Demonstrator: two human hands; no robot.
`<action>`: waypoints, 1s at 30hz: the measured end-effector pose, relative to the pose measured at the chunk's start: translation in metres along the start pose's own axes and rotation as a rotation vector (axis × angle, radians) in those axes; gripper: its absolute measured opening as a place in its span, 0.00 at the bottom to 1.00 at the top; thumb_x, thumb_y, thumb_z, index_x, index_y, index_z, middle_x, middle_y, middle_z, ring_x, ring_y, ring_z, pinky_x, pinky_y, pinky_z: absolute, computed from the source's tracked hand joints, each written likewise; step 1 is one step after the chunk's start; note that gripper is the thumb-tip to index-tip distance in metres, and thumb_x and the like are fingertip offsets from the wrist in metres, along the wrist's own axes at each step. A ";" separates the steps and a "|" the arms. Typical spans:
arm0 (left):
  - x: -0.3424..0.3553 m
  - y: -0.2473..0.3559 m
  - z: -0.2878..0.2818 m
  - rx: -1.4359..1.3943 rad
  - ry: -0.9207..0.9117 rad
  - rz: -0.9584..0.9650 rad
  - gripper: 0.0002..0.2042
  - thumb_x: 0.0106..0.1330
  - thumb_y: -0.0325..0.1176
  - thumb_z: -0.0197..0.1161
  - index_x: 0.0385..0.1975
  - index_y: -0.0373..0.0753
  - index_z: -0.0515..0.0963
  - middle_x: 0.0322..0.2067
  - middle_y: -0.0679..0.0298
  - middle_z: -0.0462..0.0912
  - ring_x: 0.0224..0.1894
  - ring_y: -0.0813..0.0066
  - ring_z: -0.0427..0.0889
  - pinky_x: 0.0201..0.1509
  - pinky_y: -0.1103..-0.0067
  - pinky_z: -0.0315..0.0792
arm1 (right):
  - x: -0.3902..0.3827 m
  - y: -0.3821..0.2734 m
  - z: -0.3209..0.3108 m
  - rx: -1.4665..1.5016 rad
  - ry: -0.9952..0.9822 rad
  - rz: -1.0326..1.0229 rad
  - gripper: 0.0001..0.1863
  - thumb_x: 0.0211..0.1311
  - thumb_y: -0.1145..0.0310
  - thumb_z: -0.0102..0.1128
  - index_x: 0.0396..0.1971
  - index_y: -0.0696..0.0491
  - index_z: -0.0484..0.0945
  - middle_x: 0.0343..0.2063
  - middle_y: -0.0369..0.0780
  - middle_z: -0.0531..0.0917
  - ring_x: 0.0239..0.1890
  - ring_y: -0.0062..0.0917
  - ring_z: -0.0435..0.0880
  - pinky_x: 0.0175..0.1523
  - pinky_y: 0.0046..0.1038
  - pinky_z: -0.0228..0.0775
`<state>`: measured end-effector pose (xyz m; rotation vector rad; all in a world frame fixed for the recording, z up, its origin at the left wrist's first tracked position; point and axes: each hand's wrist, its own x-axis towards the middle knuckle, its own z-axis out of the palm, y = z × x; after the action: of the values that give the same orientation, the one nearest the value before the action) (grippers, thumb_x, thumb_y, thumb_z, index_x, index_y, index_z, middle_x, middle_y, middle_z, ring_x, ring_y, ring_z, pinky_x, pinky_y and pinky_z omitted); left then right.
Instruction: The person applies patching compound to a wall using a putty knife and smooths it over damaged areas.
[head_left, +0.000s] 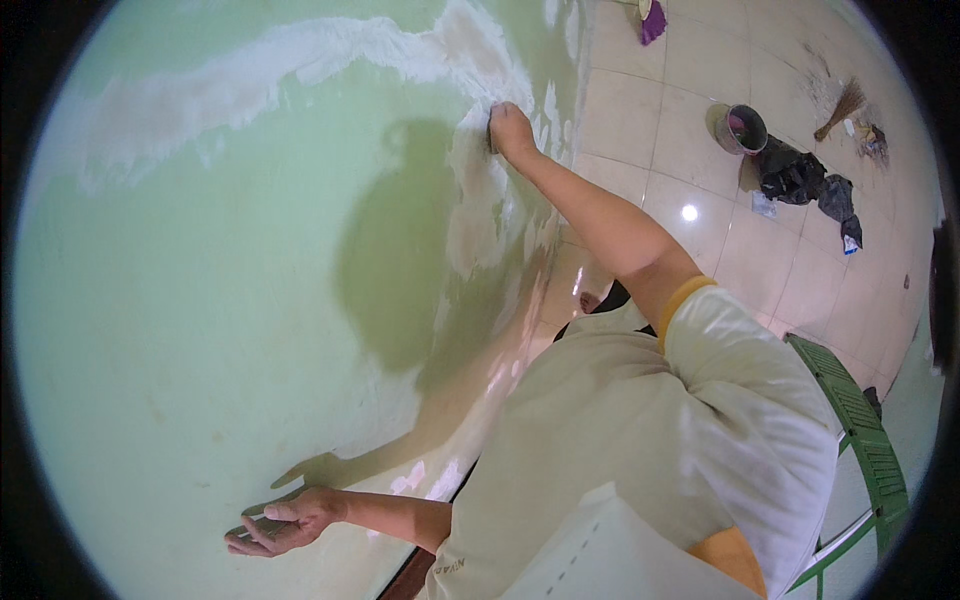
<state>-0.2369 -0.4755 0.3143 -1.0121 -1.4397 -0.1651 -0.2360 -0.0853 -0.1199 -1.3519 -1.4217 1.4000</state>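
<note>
A pale green wall (pixel 220 320) with rough white patches fills the left side. My right hand (pixel 512 132) is closed against a whitish patch (pixel 478 190) near the top. A thin, dark-edged flat piece (pixel 491 130) shows at its fingers; most of it is hidden, so its kind is unclear. At the lower left, my left hand (pixel 285 522) has its fingers apart and holds nothing. It is beside the wall, close to its own shadow; whether the fingertips touch the wall I cannot tell.
Glossy floor tiles (pixel 690 130) lie beyond the wall's edge. On them are a bucket (pixel 741 130), black plastic bags (pixel 790 172), a broom (pixel 842 108) and a purple cloth (pixel 653 22). A green slatted piece of furniture (pixel 855 420) stands at the right, close behind my body.
</note>
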 end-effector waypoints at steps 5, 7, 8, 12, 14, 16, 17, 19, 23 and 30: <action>-0.008 -0.003 -0.008 0.062 -0.037 0.006 0.12 0.72 0.34 0.48 0.48 0.33 0.68 0.57 0.50 0.64 0.67 0.56 0.55 0.66 0.60 0.59 | -0.052 -0.090 -0.027 0.207 -0.194 -0.244 0.18 0.69 0.59 0.37 0.34 0.60 0.68 0.27 0.52 0.76 0.32 0.43 0.76 0.41 0.38 0.66; -0.007 -0.001 -0.007 0.100 -0.050 0.006 0.12 0.72 0.33 0.48 0.48 0.33 0.67 0.57 0.50 0.64 0.67 0.55 0.55 0.66 0.61 0.59 | -0.057 -0.081 -0.023 0.193 -0.160 -0.304 0.19 0.69 0.58 0.37 0.34 0.60 0.69 0.27 0.52 0.76 0.32 0.42 0.75 0.42 0.38 0.66; -0.005 0.001 -0.006 0.118 -0.053 0.007 0.12 0.72 0.33 0.48 0.49 0.34 0.67 0.57 0.50 0.64 0.67 0.55 0.54 0.66 0.61 0.59 | -0.049 -0.065 -0.018 0.177 -0.127 -0.213 0.17 0.69 0.60 0.38 0.34 0.60 0.69 0.29 0.53 0.77 0.34 0.46 0.75 0.42 0.41 0.65; -0.004 0.001 -0.001 0.140 -0.058 0.029 0.12 0.71 0.33 0.49 0.48 0.34 0.67 0.59 0.48 0.63 0.67 0.52 0.54 0.66 0.58 0.57 | -0.012 -0.018 -0.009 0.145 -0.086 0.013 0.15 0.68 0.62 0.40 0.36 0.60 0.70 0.32 0.57 0.77 0.38 0.55 0.75 0.43 0.47 0.65; -0.006 0.002 -0.002 0.149 -0.059 0.040 0.12 0.71 0.33 0.49 0.48 0.34 0.67 0.59 0.47 0.63 0.67 0.52 0.54 0.66 0.57 0.58 | -0.013 -0.031 -0.012 0.173 -0.103 -0.062 0.16 0.69 0.61 0.40 0.35 0.60 0.69 0.30 0.56 0.76 0.36 0.52 0.74 0.42 0.44 0.65; -0.009 0.006 -0.003 0.167 -0.064 0.028 0.12 0.71 0.33 0.49 0.48 0.34 0.67 0.59 0.47 0.62 0.67 0.51 0.55 0.66 0.57 0.58 | -0.037 -0.083 -0.023 0.230 -0.123 -0.245 0.18 0.71 0.60 0.39 0.31 0.60 0.68 0.25 0.53 0.73 0.32 0.47 0.74 0.42 0.39 0.65; -0.008 0.006 -0.004 0.172 -0.063 0.021 0.11 0.71 0.33 0.49 0.47 0.34 0.67 0.59 0.46 0.62 0.67 0.51 0.55 0.66 0.57 0.57 | -0.044 -0.087 -0.026 0.239 -0.145 -0.264 0.18 0.71 0.60 0.39 0.31 0.60 0.69 0.25 0.53 0.74 0.32 0.47 0.74 0.42 0.39 0.65; -0.007 0.005 -0.005 0.194 -0.071 0.022 0.11 0.71 0.33 0.50 0.47 0.34 0.67 0.59 0.46 0.61 0.66 0.51 0.55 0.66 0.57 0.57 | -0.049 -0.090 -0.029 0.260 -0.182 -0.308 0.18 0.71 0.60 0.39 0.32 0.60 0.69 0.26 0.53 0.74 0.33 0.47 0.74 0.43 0.39 0.65; -0.004 0.005 0.004 0.173 -0.052 0.020 0.11 0.70 0.32 0.50 0.47 0.34 0.66 0.59 0.46 0.60 0.66 0.52 0.57 0.66 0.57 0.58 | -0.015 -0.002 0.003 0.041 0.056 0.077 0.14 0.70 0.63 0.42 0.32 0.59 0.68 0.25 0.51 0.75 0.31 0.44 0.75 0.39 0.36 0.66; -0.005 0.007 -0.005 0.190 -0.032 -0.005 0.13 0.70 0.37 0.49 0.45 0.34 0.67 0.58 0.46 0.62 0.66 0.51 0.55 0.66 0.55 0.55 | -0.054 -0.079 -0.030 0.304 -0.270 -0.220 0.17 0.69 0.61 0.43 0.34 0.61 0.70 0.27 0.51 0.76 0.31 0.43 0.76 0.38 0.35 0.66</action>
<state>-0.2296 -0.4765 0.3073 -0.8590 -1.4571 -0.0145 -0.2113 -0.1202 -0.0290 -0.8134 -1.4076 1.6144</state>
